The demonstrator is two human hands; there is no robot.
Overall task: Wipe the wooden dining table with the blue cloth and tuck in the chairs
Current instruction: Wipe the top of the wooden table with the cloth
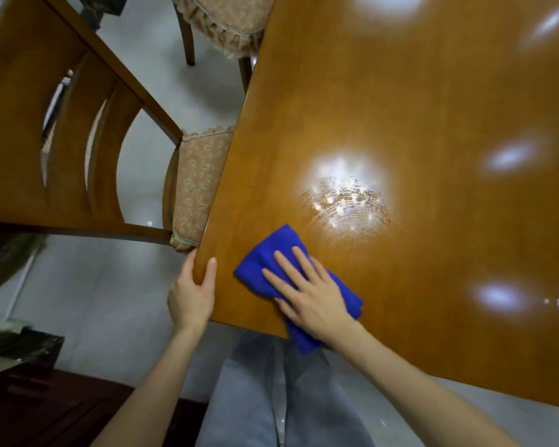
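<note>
The table [417, 117] runs off the top and right of the view, so only its near-left corner shows whole. The far chair [226, 24] is cut by the top edge; just its frilled seat and two legs show. The near chair [46, 140] is blurred at its back, and its patterned seat goes out of sight beneath the table's left edge. The left hand [191, 293] grips the table corner, with the thumb on top and the other fingers curled round the edge, mostly hidden. Both forearms leave the bottom of the view.

The right hand [310, 298] lies flat on the cloth [271, 250], fingers straight and slightly spread, palm pressing down. The folded cloth sticks out past the fingertips, away from the person, and also past the wrist, where one end hangs over the table's near edge. Its middle is covered by the palm. A wet smear [349, 208] shines beyond the fingertips, just apart from the cloth. The left hand is beside the cloth, not touching it.
</note>
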